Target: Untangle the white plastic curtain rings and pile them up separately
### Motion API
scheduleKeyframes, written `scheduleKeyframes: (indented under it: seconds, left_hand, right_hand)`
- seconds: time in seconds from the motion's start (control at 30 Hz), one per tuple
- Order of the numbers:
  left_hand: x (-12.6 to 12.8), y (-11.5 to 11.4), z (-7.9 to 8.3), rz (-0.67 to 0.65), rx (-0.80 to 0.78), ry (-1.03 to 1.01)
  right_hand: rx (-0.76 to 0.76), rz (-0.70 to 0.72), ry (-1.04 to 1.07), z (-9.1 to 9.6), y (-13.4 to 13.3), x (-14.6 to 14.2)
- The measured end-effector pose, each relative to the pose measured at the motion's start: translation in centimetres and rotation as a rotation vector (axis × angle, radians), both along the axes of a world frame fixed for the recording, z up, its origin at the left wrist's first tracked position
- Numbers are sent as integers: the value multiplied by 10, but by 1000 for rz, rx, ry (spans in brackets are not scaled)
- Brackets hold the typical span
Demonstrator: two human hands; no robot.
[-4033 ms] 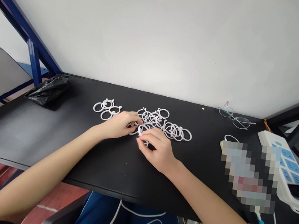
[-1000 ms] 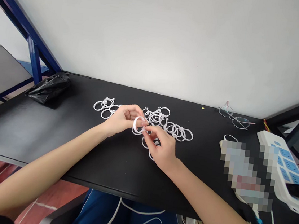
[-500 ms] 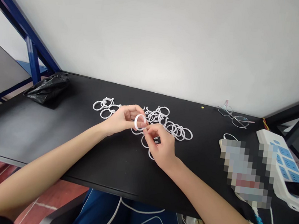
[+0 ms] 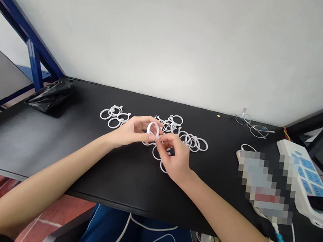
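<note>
Above the black table, a white plastic ring (image 4: 149, 128) stands upright between my two hands. My left hand (image 4: 137, 129) is closed on its lower left side, thumb in front and fingers behind. With thumb and forefinger, my right hand (image 4: 173, 152) pinches the ring's lower right part, where a small fitting is mostly hidden by the fingertips. Behind and below my hands lies a heap of similar white rings (image 4: 176, 119), some with small clips. A smaller group of rings (image 4: 114, 123) with round knobs rests left of my left hand.
On the black table (image 4: 107, 177) lie a black plastic bag (image 4: 51, 95) at the left and eyeglasses (image 4: 259, 131) at the back right. A blurred-out phone (image 4: 265, 188) and a white power strip (image 4: 305, 174) with cables are at the right. A pale wall rises behind.
The ring between my hands has tilted and turned slightly, its top shifting a little right and up. My left thumb sits slightly lower; both hands keep hold.
</note>
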State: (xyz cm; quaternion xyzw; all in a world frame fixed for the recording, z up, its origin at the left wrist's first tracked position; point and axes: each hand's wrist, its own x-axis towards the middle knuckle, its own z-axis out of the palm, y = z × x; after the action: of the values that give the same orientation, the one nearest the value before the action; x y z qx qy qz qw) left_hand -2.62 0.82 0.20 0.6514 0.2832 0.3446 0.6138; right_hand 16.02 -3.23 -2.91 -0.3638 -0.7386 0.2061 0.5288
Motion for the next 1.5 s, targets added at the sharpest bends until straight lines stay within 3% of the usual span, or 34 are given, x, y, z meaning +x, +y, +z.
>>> scheduleKeyframes:
  seconds: [0.37,0.63,0.93,1.1,1.3,1.5]
  left_hand:
    - [0,2,-2,50,74,42]
    - [-3,2,3,23,113,47]
    - [-4,2,7,-27,73,87]
    - [-6,0,10,-4,180,278]
    - [-1,-5,4,54,263,366]
    - [2,-9,0,186,585,352]
  right_hand:
    - [-30,11,16,0,-2,0]
    - [34,-38,-87,4,0,0]
    - [29,26,-127,1,1,1]
    - [101,95,-234,3,1,1]
    - [166,131,-297,4,2,2]
    - [159,173,-295,2,2,2]
